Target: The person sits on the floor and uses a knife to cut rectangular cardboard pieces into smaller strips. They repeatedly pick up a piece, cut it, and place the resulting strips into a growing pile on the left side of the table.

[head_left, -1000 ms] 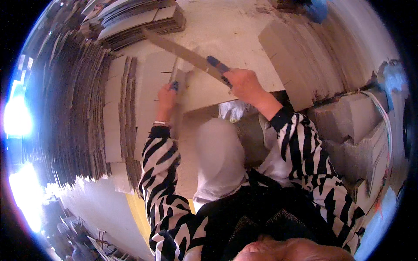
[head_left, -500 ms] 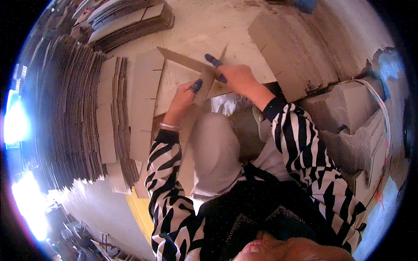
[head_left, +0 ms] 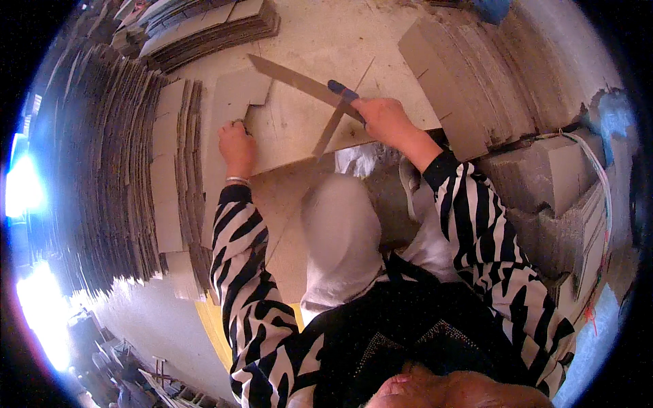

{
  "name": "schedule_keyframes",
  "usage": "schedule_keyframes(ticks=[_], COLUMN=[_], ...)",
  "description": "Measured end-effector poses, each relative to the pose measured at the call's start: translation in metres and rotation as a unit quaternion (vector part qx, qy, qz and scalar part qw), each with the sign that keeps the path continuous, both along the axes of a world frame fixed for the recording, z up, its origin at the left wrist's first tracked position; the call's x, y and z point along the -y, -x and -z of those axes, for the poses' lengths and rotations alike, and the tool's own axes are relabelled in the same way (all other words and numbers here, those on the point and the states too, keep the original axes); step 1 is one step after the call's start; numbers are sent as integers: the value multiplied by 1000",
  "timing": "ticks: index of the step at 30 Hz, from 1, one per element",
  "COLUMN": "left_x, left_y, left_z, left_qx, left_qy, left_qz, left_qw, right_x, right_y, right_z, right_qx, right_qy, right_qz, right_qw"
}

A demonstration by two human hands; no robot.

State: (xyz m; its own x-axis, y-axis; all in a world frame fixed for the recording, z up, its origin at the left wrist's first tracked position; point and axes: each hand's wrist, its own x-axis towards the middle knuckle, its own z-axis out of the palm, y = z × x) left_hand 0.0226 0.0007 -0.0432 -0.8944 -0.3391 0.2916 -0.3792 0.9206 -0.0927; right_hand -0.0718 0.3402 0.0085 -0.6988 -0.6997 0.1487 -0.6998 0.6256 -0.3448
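Two narrow cardboard strips cross in an X above the worktop, one long strip (head_left: pixel 291 76) running from upper left and another strip (head_left: pixel 330 133) pointing toward me. My right hand (head_left: pixel 389 122) pinches them near the crossing; a dark blue cover wraps its raised finger. Farther left, my left hand (head_left: pixel 238 144) has its fingers curled at the edge of a notched cardboard sheet (head_left: pixel 235 92), which lies on the pale worktop (head_left: pixel 320 47). The left fingertips are partly hidden against the sheet.
Tall rows of upright cardboard (head_left: pixel 109 170) line the left side. Flat cardboard stacks lie at the far left (head_left: pixel 211 34) and right (head_left: pixel 452 88). Cardboard bundles (head_left: pixel 544 170) stand beside my right arm, and a white plastic bag (head_left: pixel 357 160) shows below the worktop's near edge.
My left hand has let go of the crossed strips and moved left to the notched sheet. My right hand keeps the strips, now slightly farther right.
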Motion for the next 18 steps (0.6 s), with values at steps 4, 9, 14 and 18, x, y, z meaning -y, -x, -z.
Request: schedule_keyframes(ticks=[4, 9, 14, 18], left_x=[48, -3, 7, -22], left_y=[-28, 13, 8, 34], left_z=[4, -5, 14, -5], left_qx=[-75, -62, -86, -45], left_qy=[-315, -315, -711, -682], left_qz=[-23, 212, -53, 64], left_qw=[946, 923, 696, 727], right_x=[29, 3, 12, -5], right_y=[-19, -1, -10, 7], right_z=[7, 8, 8, 5], right_qx=[-46, -88, -68, -55], right_qy=[75, 71, 2, -49], right_qz=[-92, -40, -38, -7], right_qw=[992, 993, 997, 997])
